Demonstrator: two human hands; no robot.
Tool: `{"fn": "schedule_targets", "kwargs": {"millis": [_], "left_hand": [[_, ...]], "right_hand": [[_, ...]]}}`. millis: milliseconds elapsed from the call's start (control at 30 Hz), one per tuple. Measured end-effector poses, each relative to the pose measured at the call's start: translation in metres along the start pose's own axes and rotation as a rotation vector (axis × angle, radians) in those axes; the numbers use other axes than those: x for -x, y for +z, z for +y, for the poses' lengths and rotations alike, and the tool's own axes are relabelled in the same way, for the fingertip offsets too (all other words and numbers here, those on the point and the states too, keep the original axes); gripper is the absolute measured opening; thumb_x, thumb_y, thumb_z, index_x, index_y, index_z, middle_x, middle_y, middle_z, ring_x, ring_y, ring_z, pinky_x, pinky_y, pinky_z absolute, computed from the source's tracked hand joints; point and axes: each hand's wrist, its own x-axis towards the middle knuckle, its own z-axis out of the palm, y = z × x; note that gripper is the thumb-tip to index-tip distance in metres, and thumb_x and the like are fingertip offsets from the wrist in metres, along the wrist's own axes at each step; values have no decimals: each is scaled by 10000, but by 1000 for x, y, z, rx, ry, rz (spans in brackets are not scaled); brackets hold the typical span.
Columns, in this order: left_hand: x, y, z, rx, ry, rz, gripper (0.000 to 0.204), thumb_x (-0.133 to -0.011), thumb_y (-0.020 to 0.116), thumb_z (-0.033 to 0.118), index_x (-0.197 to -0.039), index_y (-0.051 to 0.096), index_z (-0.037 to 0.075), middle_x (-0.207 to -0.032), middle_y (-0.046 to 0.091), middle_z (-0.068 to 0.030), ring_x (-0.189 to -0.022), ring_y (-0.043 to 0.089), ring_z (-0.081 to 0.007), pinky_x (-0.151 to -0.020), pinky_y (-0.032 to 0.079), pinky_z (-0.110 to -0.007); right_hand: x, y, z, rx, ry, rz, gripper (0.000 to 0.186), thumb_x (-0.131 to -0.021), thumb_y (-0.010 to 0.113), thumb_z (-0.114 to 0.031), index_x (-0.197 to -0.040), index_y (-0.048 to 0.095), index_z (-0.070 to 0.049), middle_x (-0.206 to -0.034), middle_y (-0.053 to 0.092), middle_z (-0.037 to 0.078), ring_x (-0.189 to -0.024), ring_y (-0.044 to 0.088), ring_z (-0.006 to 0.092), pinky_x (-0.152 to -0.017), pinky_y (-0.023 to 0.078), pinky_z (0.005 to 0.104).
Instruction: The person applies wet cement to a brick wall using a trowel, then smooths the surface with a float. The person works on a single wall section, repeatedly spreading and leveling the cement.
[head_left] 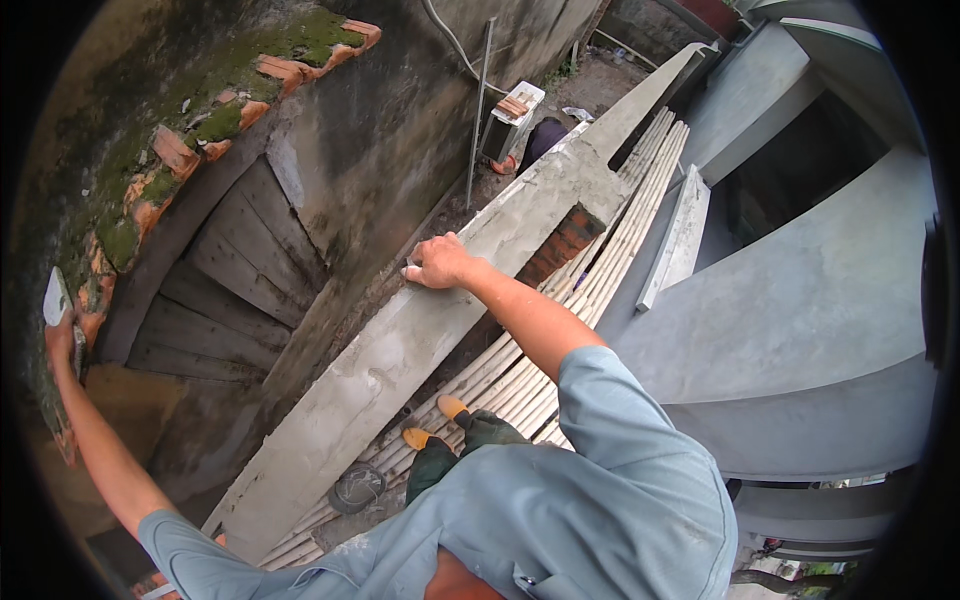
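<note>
My left hand (60,338) is stretched far out to the left, closed around what looks like a trowel with a flat pale blade (57,297); its handle is hidden. Beside it runs the broken, mossy top of an old brick wall (122,238). My right hand (440,262) is curled over the left edge of a long grey cement-coated wall top (345,395). A gap in this wall, right of my right hand, shows red bricks (566,246).
My feet stand on a platform of pale poles (500,375), beside a round dark bucket (357,488). A whitish board (677,240) leans at the right near a grey plastered building (790,320). Below, a white box-shaped unit (518,102) carries bricks, beside a dark rounded shape (543,138).
</note>
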Motion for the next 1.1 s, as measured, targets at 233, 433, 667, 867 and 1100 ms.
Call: {"fn": "schedule_targets", "kwargs": {"millis": [233, 433, 667, 867, 1100], "left_hand": [[97, -25, -3, 130, 173, 179, 925, -890, 715, 450, -1591, 400, -66, -1558, 520, -310, -1456, 511, -407, -1197, 385, -461], [334, -59, 25, 821, 342, 31, 722, -933, 658, 114, -1606, 423, 3, -1489, 585, -204, -1357, 573, -280, -1132, 443, -390], [551, -33, 7, 752, 3, -32, 869, -796, 767, 206, -1576, 451, -11, -1445, 613, -267, -1299, 608, -347, -1131, 456, -444], [644, 14, -47, 131, -119, 67, 880, -766, 787, 320, -1550, 499, 43, -1454, 577, -246, -1367, 504, -410, -1173, 375, -540], [654, 43, -47, -25, -334, -23, 800, -776, 800, 389, -1518, 599, 170, -1480, 530, -251, -1363, 455, -437, -1155, 357, -597]], "right_hand": [[-4, 2, -1, 19, 22, -11, 602, -995, 573, -576, -1300, 766, -94, -1214, 766, 176, -1248, 665, 334, -1091, 414, 469], [-8, 9, 7, 17, -8, 37, 539, -999, 568, -539, -1241, 793, -113, -1221, 761, 198, -1239, 669, 369, -1104, 431, 488], [-19, 16, 16, 21, -155, 113, 505, -988, 577, -490, -1053, 786, -35, -1055, 754, 265, -1050, 705, 475, -954, 535, 534], [-21, 19, 19, -23, -167, 114, 508, -990, 594, -481, -1055, 785, -14, -1048, 748, 286, -1048, 704, 486, -944, 538, 531], [-21, 18, 19, 2, -180, 104, 495, -995, 603, -464, -1089, 781, -12, -1046, 746, 289, -1053, 711, 475, -948, 538, 517]]}}
